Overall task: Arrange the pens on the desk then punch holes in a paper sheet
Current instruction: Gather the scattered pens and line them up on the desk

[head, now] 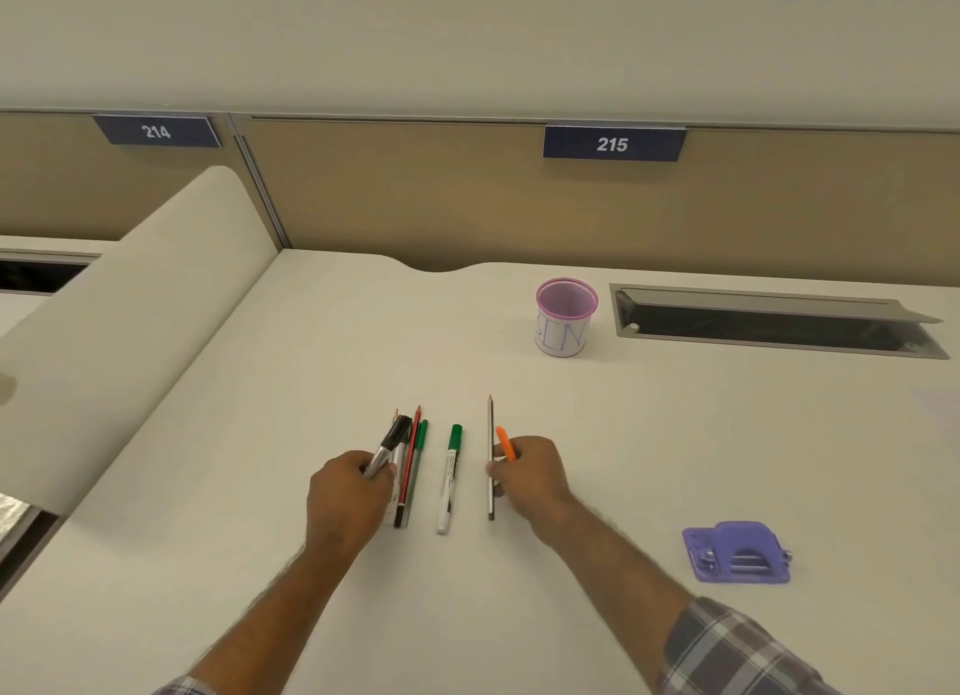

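My left hand (pixel 345 502) grips a black-capped silver marker (pixel 385 447), lifted at an angle over a tight bundle of pens and pencils (pixel 410 465) lying on the white desk (pixel 260 538). A white marker with a green cap (pixel 450 478) lies alone just right of the bundle. Further right lies a thin grey pencil (pixel 490 455), its point away from me. My right hand (pixel 530 473) holds an orange pen (pixel 505 442) beside that pencil. A purple hole punch (pixel 737 553) sits on the desk to the right. No paper sheet is in view.
A pink mesh pen cup (pixel 566 317) with a white paper label stands at the back. An open cable tray slot (pixel 774 320) is cut into the desk beside it. A curved divider (pixel 140 320) rises on the left, and a tan partition (pixel 467 200) runs behind.
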The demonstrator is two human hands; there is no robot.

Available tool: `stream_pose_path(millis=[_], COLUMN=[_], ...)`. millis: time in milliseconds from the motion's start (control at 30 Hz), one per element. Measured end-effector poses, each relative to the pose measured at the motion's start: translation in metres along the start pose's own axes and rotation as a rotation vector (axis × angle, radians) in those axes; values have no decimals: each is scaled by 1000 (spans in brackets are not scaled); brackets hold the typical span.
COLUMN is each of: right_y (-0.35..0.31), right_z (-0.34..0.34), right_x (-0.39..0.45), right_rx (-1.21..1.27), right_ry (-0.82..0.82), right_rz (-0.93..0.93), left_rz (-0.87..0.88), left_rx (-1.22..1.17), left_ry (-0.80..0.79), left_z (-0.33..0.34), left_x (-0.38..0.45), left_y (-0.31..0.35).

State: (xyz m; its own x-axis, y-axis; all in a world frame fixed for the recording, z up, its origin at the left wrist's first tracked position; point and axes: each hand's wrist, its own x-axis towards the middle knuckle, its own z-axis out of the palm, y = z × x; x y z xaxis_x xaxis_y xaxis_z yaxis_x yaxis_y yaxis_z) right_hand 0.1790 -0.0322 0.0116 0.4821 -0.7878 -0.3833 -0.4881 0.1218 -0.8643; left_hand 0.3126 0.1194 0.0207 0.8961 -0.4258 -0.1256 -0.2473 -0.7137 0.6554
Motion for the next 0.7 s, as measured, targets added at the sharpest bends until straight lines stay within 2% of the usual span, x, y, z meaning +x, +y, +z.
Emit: stream_pose_path(millis=[167,467,700], right_y=[-12,-33,-36], right_z=[43,83,86], right_x=[-14,-13,-13], right_rx=[55,-348,-241], right_ry=[-62,42,22], right_rz=[29,9,11], left_rz=[-52,-57,-39], left_rx=[19,48,73], left_ry=[-23,-83,-110], left_z=[-8,-4,-3], left_x=[14,24,27], left_y=[-21,-18,-21])
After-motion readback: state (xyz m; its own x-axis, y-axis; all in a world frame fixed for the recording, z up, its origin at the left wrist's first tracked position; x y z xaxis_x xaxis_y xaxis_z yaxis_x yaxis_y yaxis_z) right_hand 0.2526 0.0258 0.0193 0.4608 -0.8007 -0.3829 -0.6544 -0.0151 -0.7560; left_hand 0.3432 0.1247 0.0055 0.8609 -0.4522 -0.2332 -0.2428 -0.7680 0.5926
